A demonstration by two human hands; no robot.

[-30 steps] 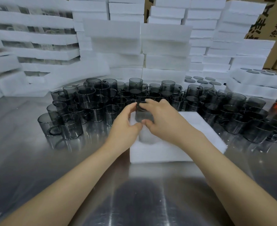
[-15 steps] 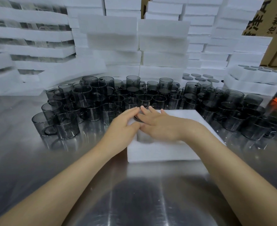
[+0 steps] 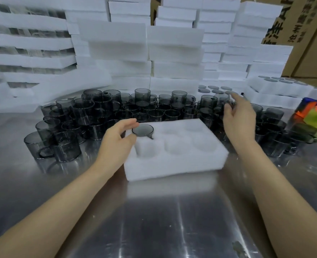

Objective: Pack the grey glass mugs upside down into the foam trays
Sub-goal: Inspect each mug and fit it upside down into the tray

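One mug (image 3: pixel 142 130) sits upside down in the back-left pocket of the foam tray (image 3: pixel 172 164), base up, handle toward the right. The left hand (image 3: pixel 116 144) is at the tray's left edge, fingers loosely curved and apart, holding nothing, index tip just beside the mug. The right hand (image 3: pixel 237 120) hangs over the loose mugs (image 3: pixel 101 108) behind the tray on the right, fingers spread and blurred; contact cannot be told. The cardboard boxes (image 3: pixel 303 34) at upper right carry printed Chinese characters, cropped and only partly legible.
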